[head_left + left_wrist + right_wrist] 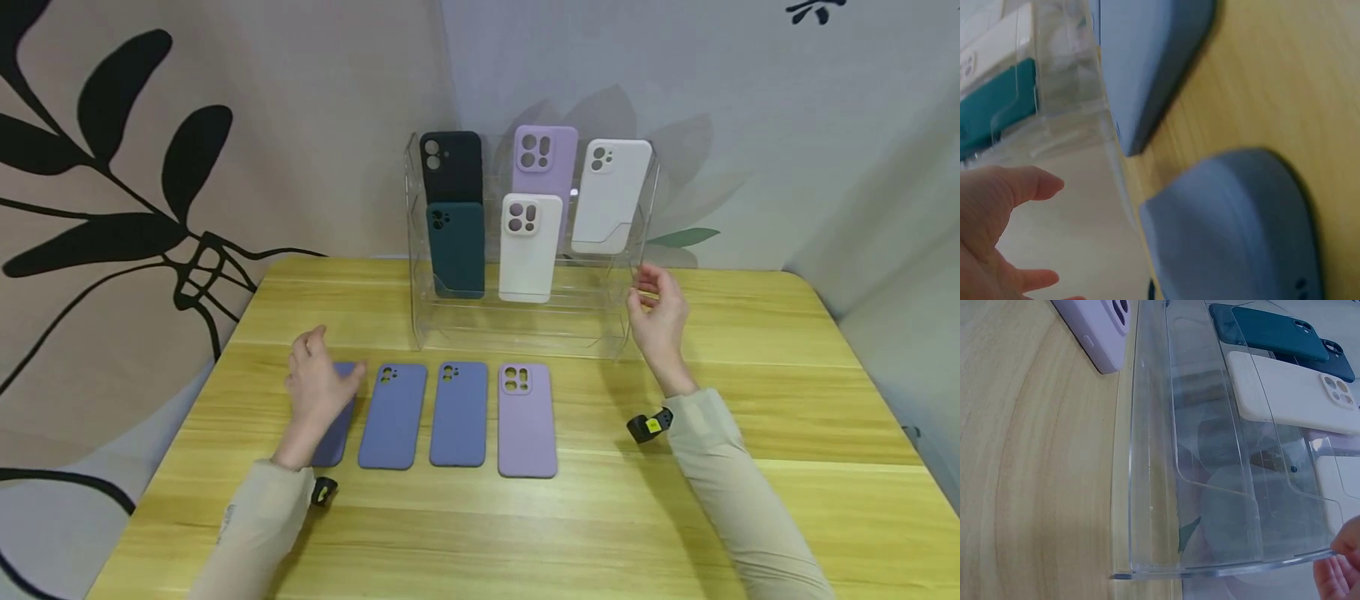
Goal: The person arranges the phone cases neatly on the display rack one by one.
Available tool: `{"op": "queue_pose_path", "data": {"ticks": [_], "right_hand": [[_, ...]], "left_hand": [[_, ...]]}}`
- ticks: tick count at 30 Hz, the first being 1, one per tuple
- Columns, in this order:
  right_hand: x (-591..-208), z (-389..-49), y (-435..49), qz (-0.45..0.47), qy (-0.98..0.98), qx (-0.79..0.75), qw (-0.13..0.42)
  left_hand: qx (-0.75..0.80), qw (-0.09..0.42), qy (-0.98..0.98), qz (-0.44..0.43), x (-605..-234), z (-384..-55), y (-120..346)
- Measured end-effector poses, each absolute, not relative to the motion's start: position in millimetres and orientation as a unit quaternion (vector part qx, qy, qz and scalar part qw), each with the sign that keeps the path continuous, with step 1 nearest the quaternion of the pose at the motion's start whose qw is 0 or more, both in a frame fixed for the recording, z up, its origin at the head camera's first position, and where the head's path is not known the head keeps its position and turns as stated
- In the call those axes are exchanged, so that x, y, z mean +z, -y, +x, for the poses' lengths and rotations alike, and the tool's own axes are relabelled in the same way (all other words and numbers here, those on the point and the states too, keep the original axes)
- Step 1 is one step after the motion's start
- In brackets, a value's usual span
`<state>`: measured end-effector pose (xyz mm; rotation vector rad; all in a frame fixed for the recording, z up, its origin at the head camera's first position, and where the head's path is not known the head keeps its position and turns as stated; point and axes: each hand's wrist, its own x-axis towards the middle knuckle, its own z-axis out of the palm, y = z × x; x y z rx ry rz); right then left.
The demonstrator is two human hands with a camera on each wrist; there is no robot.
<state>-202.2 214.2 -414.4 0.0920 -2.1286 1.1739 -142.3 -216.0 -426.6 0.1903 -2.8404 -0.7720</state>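
My left hand (318,386) hovers over the leftmost blue-violet phone case (335,433), covering part of it. Thumb and fingers are spread apart, holding nothing; the left wrist view shows the same hand (991,225) with a gap between thumb and fingers. At the right side of a clear tiered display stand (517,340), my right hand (660,312) pinches the side panel's edge, the thumb (1346,536) on one face. Teal (456,254) and cream (529,250) phone cases lean in a lower tier. Behind them stand black (453,171), lilac (545,150) and white (611,192) cases.
In front of the stand, two more blue-violet cases (393,417) (458,417) and a lilac case (527,421) lie in a row on the wooden table (480,533). A wall with a dark leaf pattern (127,242) rises behind the table.
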Motion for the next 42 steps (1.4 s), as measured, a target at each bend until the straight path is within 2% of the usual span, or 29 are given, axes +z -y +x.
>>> {"op": "queue_pose_path", "data": {"ticks": [10, 13, 30, 42], "right_hand": [[-414.0, -201.1, -212.8, 0.033, 0.821, 0.458, 0.340], [-414.7, -201.8, -212.9, 0.031, 0.821, 0.458, 0.339], [-412.2, -199.8, -211.2, 0.030, 0.822, 0.458, 0.337], [-411.5, -200.4, -212.0, 0.024, 0.824, 0.456, 0.336]], "left_hand": [[-0.240, -0.010, 0.964, 0.114, -427.8, -146.3, 232.2], [-0.236, -0.028, 0.964, 0.119, -428.3, -147.1, 233.6], [-0.212, -0.073, 0.968, 0.116, -435.7, -148.9, 236.0], [-0.212, -0.080, 0.968, 0.113, -438.5, -149.3, 236.3]]}}
